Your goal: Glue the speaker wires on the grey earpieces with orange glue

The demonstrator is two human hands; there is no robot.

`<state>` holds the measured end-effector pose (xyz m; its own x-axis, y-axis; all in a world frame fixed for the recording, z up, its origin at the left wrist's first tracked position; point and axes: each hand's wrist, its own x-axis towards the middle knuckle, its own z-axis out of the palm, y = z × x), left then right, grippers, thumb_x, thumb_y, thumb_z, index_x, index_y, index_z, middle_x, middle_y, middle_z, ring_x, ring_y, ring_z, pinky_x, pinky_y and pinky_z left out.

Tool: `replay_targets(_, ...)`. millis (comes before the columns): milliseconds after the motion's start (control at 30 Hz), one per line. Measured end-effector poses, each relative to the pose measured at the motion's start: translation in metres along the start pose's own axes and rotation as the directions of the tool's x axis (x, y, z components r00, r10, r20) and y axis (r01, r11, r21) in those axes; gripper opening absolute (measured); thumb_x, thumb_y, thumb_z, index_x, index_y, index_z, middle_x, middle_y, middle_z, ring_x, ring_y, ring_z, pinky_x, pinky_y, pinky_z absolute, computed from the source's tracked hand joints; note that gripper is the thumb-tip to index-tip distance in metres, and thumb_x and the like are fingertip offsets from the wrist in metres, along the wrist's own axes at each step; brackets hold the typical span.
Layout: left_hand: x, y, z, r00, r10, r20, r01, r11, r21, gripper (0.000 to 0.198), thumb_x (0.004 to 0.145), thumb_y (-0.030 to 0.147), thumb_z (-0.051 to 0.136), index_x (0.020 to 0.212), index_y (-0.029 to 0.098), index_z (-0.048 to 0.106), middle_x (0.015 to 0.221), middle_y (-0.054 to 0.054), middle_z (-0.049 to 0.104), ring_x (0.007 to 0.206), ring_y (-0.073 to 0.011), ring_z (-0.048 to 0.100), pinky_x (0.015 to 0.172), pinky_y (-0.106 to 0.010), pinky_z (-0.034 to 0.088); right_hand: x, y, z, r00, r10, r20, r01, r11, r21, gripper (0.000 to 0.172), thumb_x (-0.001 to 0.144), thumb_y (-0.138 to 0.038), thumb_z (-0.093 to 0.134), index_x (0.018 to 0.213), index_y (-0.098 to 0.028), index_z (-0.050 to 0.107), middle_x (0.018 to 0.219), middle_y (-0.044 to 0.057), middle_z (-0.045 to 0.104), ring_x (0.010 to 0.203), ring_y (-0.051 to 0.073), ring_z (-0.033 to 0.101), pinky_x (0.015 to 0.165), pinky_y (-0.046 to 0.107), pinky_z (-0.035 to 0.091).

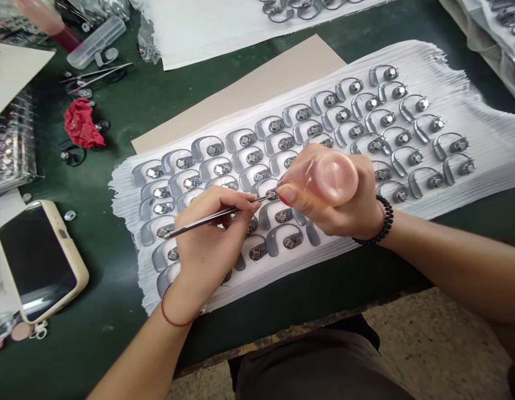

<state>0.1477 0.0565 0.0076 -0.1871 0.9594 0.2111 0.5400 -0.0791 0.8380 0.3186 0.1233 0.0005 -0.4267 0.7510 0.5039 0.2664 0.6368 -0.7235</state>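
- 2 bare hands are working over rows of small grey hooked parts, each bearing a silvery round component.
- Left hand is pinching slim metal tweezers between thumb and fingers; their tips are reaching 1 round component near the middle of the layout. Tips spread or pressed together: cannot tell.
- Right hand is wrapping around a translucent pinkish bottle, which is leaning with its base toward the camera and its narrow end toward the tweezer tips. Contact there: cannot tell.
- Handling, judged: hooked parts are looking light, stiff and smooth, perhaps slippery. Fine wires are sticking out at many components and are likely bending easily; the broad grey curve is offering the safer hold.
- Bottle, judged: walls are seeming soft and squeezable; mid-body is giving the steadier grip.
- Surface: a ridged white sheet with ragged ends is carrying the parts on a dark green tabletop; a beige board is showing past its far edge.
- Left side: a phone, a crumpled red cloth and a clear plastic case are lying about.
- Room: speckled floor is showing below the table's worn edge.
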Motion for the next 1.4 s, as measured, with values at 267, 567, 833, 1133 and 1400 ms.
replay_targets(267, 0.0005, 0.0004, 0.0002, 1.000, 0.003, -0.004, -0.003, 1.000, 0.004, 0.013, 0.070, 0.011, 0.068, 0.067, 0.020, 0.059, 0.074, 0.004, 0.065, 0.075, -0.0134, 0.065, 0.060, -0.022, 0.052, -0.0020, 0.0031, 0.0017, 1.000, -0.009, 0.001, 0.009, 0.999, 0.036, 0.016, 0.074, -0.032, 0.064, 0.080, -0.018, 0.060, 0.072, -0.003, 0.063, 0.060, 0.009, 0.055, 0.060, 0.026, 0.049)
replay_targets(567, -0.0001, 0.0006, 0.0004, 1.000, -0.004, -0.003, 0.004, 1.000, 0.008, 0.013, 0.071, 0.012, 0.068, 0.067, 0.021, 0.059, 0.075, 0.003, 0.065, 0.075, -0.0135, 0.065, 0.058, -0.023, 0.051, -0.0018, 0.0043, 0.0024, 1.000, -0.009, 0.018, 0.009, 1.000, -0.001, 0.019, 0.076, -0.036, 0.061, 0.076, -0.018, 0.059, 0.074, -0.003, 0.063, 0.061, 0.008, 0.056, 0.060, 0.025, 0.049)
replay_targets(833, 0.0004, -0.0005, 0.0002, 1.000, 0.007, 0.001, -0.007, 1.000, 0.015, 0.014, 0.070, 0.011, 0.068, 0.067, 0.021, 0.058, 0.075, 0.003, 0.065, 0.076, -0.0135, 0.065, 0.059, -0.023, 0.052, -0.0017, 0.0038, 0.0011, 1.000, -0.013, 0.011, 0.013, 1.000, -0.023, 0.012, 0.073, -0.026, 0.062, 0.082, -0.018, 0.059, 0.071, -0.003, 0.062, 0.060, 0.008, 0.055, 0.059, 0.025, 0.048)
replay_targets(1133, -0.0001, 0.0009, 0.0004, 1.000, -0.012, -0.005, 0.012, 1.000, 0.017, 0.015, 0.071, 0.011, 0.067, 0.066, 0.022, 0.058, 0.074, 0.004, 0.065, 0.073, -0.0131, 0.065, 0.057, -0.023, 0.052, 0.0012, 0.0008, -0.0016, 1.000, 0.010, -0.004, -0.010, 1.000, -0.020, 0.012, 0.076, -0.030, 0.062, 0.077, -0.018, 0.059, 0.080, 0.000, 0.064, 0.067, 0.010, 0.058, 0.057, 0.026, 0.048)
replay_targets(1400, -0.0003, 0.0004, 0.0004, 1.000, -0.013, -0.005, 0.013, 1.000, 0.015, 0.014, 0.071, 0.012, 0.068, 0.066, 0.022, 0.058, 0.074, 0.003, 0.065, 0.074, -0.0134, 0.065, 0.058, -0.024, 0.052, 0.0011, 0.0017, -0.0018, 1.000, -0.001, -0.004, 0.001, 1.000, 0.020, 0.016, 0.077, -0.033, 0.062, 0.078, -0.017, 0.060, 0.083, 0.001, 0.064, 0.070, 0.010, 0.059, 0.059, 0.026, 0.048)
